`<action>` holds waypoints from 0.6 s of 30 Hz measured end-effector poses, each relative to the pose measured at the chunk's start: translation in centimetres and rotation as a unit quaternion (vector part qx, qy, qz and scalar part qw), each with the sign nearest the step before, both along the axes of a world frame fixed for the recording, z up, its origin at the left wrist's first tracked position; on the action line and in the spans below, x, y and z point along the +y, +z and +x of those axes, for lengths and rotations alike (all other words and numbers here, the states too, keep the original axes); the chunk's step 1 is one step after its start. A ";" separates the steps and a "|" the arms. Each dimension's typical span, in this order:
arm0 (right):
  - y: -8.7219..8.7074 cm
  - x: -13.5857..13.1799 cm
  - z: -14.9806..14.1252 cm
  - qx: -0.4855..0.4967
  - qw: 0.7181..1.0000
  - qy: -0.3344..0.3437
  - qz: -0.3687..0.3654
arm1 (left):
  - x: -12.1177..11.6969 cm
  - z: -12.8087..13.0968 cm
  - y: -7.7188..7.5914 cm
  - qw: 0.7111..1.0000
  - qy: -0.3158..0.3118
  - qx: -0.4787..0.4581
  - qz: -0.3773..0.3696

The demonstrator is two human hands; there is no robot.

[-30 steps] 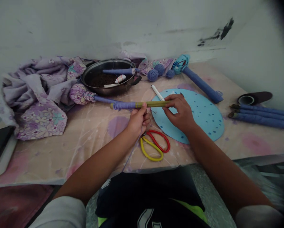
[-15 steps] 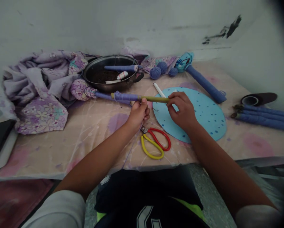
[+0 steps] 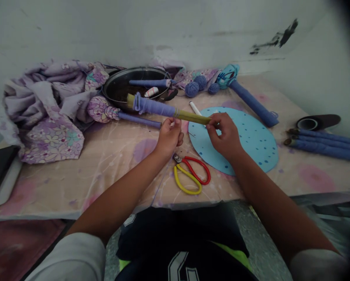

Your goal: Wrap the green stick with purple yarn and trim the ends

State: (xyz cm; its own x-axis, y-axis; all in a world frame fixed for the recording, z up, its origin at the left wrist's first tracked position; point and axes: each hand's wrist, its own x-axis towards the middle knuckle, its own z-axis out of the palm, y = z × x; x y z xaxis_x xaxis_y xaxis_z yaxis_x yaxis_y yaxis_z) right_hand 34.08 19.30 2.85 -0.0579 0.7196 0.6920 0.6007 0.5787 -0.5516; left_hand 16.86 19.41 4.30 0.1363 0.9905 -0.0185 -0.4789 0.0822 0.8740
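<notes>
A yellow-green stick (image 3: 189, 116), partly wound with purple yarn (image 3: 154, 107), is held above the table, its left end tilted up. My right hand (image 3: 225, 136) pinches the stick's right end. My left hand (image 3: 169, 136) is closed under the stick's middle, pinching the thin yarn strand where the winding stops. Below the hands lie red and yellow scissors (image 3: 191, 177). A round blue foam disc (image 3: 251, 138) lies under my right hand.
A metal pan (image 3: 125, 88) holds a yarn-wrapped stick and a small spool. Floral cloth (image 3: 46, 113) is heaped at left. Yarn balls (image 3: 191, 89), a white marker (image 3: 194, 107), a wrapped stick with blue head (image 3: 251, 101), more wrapped sticks (image 3: 324, 146) and a tape roll (image 3: 308, 124) lie around.
The stick's left, yarn-wound end has swung up and away from the table. Both hands kept their hold and barely shifted.
</notes>
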 end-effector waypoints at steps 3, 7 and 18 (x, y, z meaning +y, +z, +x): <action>0.1 0.2 0.2 -0.030 0.999 -0.003 0.027 | 0.0 -0.1 0.0 1.000 -0.014 0.005 0.011; 0.3 0.2 0.3 -0.073 0.995 0.017 0.061 | -0.1 0.0 -0.2 1.000 -0.024 -0.012 -0.003; 0.4 0.0 -0.3 0.209 0.936 0.043 -0.281 | -0.1 0.2 -0.3 0.999 -0.017 -0.037 -0.031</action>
State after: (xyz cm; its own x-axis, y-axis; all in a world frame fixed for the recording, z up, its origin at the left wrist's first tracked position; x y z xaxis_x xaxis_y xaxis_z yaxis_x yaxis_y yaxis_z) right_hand 33.80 19.33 3.23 0.0585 0.9818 0.1807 0.2293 0.1630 -0.9596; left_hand 17.01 19.31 3.97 0.1730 0.9826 -0.0676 -0.5388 0.1519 0.8286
